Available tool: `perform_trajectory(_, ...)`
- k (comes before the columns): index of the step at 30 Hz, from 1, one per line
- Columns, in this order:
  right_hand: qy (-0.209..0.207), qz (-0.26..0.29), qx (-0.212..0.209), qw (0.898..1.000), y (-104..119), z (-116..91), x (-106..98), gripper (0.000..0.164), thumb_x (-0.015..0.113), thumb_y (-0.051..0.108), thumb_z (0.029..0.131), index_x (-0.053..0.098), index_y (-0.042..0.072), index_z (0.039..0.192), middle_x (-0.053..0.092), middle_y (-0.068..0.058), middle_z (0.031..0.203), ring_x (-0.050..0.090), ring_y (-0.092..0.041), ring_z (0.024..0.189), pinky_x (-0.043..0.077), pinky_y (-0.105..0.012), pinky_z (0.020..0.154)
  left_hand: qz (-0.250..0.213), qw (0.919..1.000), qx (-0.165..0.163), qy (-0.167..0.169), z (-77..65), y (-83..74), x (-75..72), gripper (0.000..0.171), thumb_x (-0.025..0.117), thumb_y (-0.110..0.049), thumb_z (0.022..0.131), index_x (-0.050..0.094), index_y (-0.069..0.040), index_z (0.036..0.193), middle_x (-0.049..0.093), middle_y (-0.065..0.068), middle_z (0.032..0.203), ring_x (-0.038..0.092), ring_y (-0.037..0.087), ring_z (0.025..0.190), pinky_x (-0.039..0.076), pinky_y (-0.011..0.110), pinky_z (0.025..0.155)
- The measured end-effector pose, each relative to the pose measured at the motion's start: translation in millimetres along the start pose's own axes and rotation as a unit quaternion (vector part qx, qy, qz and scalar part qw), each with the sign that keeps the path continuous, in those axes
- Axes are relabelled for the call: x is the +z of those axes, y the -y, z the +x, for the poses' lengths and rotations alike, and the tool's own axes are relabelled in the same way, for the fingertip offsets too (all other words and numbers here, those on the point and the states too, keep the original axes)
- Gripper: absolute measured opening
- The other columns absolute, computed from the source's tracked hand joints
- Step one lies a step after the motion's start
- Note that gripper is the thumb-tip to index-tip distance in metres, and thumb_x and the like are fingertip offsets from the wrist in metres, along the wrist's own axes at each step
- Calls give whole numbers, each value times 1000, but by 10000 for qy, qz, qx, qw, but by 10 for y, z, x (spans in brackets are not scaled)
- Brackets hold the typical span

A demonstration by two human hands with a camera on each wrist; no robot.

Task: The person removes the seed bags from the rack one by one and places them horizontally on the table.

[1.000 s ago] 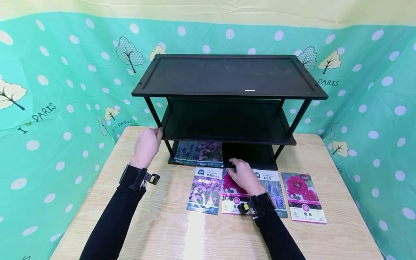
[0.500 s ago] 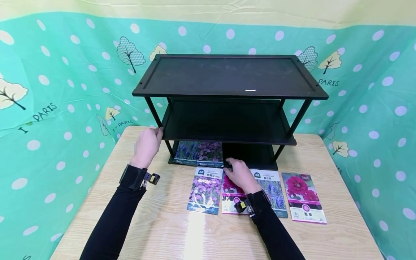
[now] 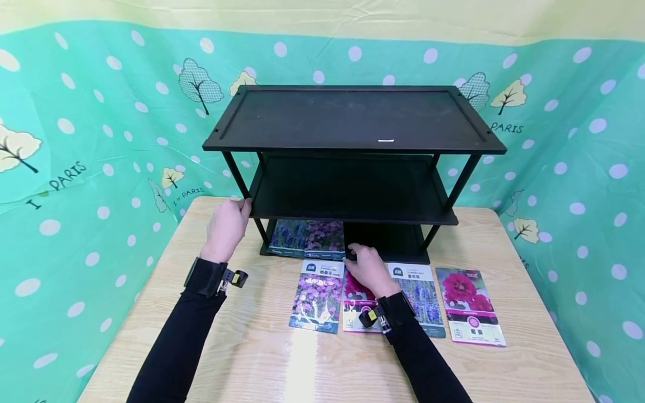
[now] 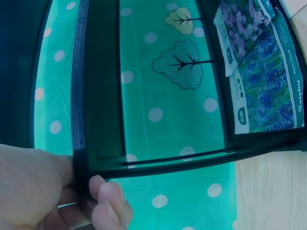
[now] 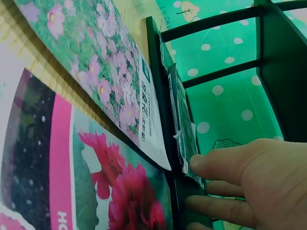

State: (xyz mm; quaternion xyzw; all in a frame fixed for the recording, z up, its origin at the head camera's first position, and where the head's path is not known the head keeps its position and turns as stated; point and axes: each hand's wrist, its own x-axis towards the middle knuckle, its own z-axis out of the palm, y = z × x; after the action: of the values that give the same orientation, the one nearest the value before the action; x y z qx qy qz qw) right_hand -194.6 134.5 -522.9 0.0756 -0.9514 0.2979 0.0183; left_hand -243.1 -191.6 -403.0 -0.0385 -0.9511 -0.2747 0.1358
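Note:
My left hand (image 3: 227, 226) grips the front left post of a black three-tier shelf rack (image 3: 353, 117) at the middle tier; in the left wrist view its thumb and fingers curl round that corner. On the bottom tier lie a seed packet with blue flowers (image 3: 288, 235) and, overlapping it, a seed packet with purple flowers (image 3: 325, 238). Over the front of that tier is my right hand (image 3: 372, 271), its thumb (image 5: 204, 165) at the edge of the purple-flower packet. Its other fingers extend fairly straight beside the packet, partly hidden behind the thumb.
On the table (image 3: 242, 347) before the rack lie a pink-flower packet (image 3: 317, 294), a red-flower packet (image 3: 359, 308) partly under my right arm, a lavender-blue packet (image 3: 423, 296) and another red-flower packet (image 3: 470, 305). A green dotted curtain (image 3: 101, 224) surrounds the table.
My right hand has shifted slightly left along the bottom tier, toward the purple-flower packet. My left hand has kept its grip on the rack, and the packets look unmoved.

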Motion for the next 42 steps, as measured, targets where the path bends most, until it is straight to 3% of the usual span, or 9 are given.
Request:
perform_trajectory(9,165,846,514,9950,45,21,43,45,69,19,99,59,2,140,68,-18,130,65,-36,121,52,-49,103,-298,9994,-3,163,2,6,-4,49,41,-28,112,61,-8,72,55,9,55,56,20,44,41,32,43)
perform_trajectory(14,272,818,669,9940,78,29,46,50,68,21,100,55,1,144,67,-19,132,65,-36,122,52,-49,103,-364,9991,-67,229,-22,31,-11,50,41,-29,112,66,-7,75,56,9,55,57,20,45,41,33,44)
perform_trajectory(23,239,844,629,9941,59,56,21,49,66,18,101,53,0,145,68,-21,129,66,-37,118,53,-49,100,-522,9981,-64,321,-11,34,-28,48,40,-31,112,76,-2,98,61,12,60,61,19,47,45,32,45)
perform_trajectory(30,205,825,650,9943,76,67,43,49,66,19,101,53,-2,144,68,-22,128,67,-36,116,54,-48,98,-794,9957,-152,449,-6,53,-41,49,42,-33,112,72,-5,86,56,8,59,64,21,48,48,32,46)
perform_trajectory(42,209,508,576,9968,89,113,61,50,68,19,100,54,-2,144,69,-21,124,69,-34,111,55,-47,96,-851,9955,-56,419,3,63,-42,46,44,-31,111,75,-4,91,56,8,57,65,21,48,49,32,46)
